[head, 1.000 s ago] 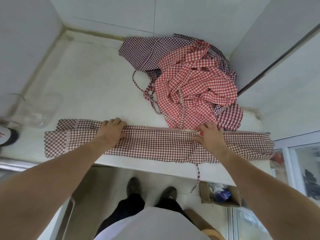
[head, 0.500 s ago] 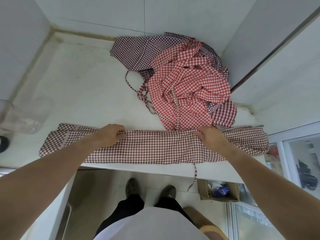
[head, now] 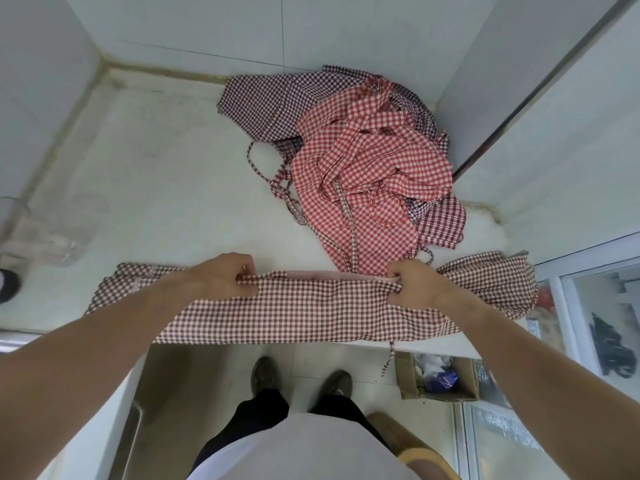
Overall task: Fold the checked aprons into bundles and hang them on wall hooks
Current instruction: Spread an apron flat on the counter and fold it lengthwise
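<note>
A dark-red checked apron (head: 318, 310), folded into a long strip, lies along the front edge of the white counter (head: 166, 188). My left hand (head: 221, 275) pinches its far edge left of centre. My right hand (head: 420, 282) grips the same edge right of centre. The strip's far edge is raised between the two hands, and one thin tie hangs over the counter edge. Behind it sits a heap of unfolded aprons: a bright red checked one (head: 367, 174) on top of darker checked ones (head: 277, 98).
White walls enclose the counter on the left, back and right. A clear plastic container (head: 45, 230) stands at the counter's left. On the floor below are my feet and an open cardboard box (head: 440, 379). A glass-fronted cabinet (head: 602, 323) is at the right.
Both hands went from pressing flat on the strip to curling round its far edge. They have lifted that edge and drawn it toward me. The camera has tilted a little.
</note>
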`<state>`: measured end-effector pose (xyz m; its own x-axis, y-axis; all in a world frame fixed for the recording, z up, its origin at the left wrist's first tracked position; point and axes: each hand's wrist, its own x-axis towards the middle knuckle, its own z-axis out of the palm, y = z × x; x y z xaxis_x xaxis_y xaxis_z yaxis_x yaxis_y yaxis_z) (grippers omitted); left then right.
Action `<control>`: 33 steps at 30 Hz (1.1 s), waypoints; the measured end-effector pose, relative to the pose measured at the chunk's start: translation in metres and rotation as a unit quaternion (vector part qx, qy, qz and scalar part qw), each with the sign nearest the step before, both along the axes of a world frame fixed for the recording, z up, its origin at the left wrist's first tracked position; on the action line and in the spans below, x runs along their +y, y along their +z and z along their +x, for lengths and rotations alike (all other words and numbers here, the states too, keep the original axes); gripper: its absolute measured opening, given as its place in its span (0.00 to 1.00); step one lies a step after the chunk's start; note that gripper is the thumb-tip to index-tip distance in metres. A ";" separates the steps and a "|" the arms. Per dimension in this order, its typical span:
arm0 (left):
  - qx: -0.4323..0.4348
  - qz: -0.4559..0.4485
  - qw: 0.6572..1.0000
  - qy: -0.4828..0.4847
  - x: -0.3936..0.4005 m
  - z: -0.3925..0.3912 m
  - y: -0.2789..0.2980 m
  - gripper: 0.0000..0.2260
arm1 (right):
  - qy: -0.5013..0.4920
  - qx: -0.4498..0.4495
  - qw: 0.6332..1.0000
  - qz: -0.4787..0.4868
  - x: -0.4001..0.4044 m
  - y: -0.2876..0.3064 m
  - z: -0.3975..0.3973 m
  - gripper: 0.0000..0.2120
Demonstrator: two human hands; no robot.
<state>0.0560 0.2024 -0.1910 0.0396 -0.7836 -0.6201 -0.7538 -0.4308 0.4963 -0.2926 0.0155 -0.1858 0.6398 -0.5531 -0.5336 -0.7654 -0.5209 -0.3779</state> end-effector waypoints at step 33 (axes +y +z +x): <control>-0.165 -0.023 0.986 -0.009 0.026 -0.025 0.018 0.11 | -0.070 -0.045 0.995 0.058 0.041 -0.002 -0.018 0.13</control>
<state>0.0311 0.2282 -0.1726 0.2187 -0.8126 -0.5403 -0.8851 -0.3983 0.2407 -0.3101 0.0565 -0.1879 0.6088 -0.5782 -0.5432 -0.7880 -0.3614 -0.4985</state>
